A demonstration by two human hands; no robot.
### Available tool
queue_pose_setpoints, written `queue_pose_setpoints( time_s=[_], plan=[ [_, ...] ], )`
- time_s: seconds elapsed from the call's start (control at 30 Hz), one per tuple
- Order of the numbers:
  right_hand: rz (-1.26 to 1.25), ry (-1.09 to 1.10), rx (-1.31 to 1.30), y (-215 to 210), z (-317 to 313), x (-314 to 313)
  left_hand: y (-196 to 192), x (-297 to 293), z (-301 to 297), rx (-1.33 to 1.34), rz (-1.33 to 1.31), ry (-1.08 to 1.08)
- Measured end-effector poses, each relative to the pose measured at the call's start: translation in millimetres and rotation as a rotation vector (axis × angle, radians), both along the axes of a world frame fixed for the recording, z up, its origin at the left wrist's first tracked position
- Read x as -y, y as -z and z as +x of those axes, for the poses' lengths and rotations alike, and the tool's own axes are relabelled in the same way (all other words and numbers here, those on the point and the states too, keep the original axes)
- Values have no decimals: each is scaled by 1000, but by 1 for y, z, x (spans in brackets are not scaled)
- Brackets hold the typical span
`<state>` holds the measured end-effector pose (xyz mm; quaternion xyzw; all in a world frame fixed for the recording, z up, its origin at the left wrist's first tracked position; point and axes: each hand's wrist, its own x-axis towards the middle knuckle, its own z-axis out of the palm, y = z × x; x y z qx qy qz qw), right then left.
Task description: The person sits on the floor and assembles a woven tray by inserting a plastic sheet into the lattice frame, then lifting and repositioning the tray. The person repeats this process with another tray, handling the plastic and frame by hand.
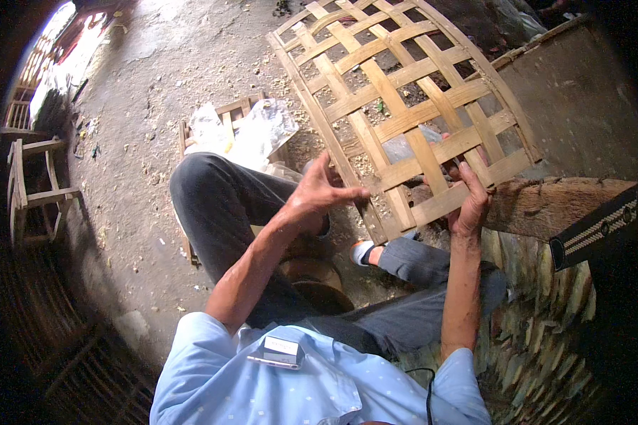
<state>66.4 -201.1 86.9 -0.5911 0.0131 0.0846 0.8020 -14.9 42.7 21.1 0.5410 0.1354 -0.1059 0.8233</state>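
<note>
Pale open-weave bamboo lattice panel [404, 99] stands tilted before the person's knees. Right hand [470, 198] grasps its lower edge as anchor; left hand [322, 193], fingers spread, presses the near corner to steady strips.

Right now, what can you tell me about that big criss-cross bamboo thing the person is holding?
The woven bamboo panel is an open lattice of flat, pale tan strips crossing over and under each other, with square gaps showing the ground behind. A thin strip runs along its curved outer edge. It is held up tilted in front of the seated person. The left hand touches its lower left edge with fingers spread, and the right hand grips its lower right edge.
</note>
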Motion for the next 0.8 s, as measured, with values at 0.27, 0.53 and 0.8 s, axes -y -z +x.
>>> queue_pose_setpoints(
  time_s=[0.27,0.53,0.8],
  plan=[
    [1,71,-53,26,12,14,-3,23,-7,-136,-22,201],
    [-27,-90,-63,10,16,35,22,-16,6,-16,-201,-258],
    [-63,-182,-115,7,9,42,17,-81,11,43,-206,-706]
  ],
)
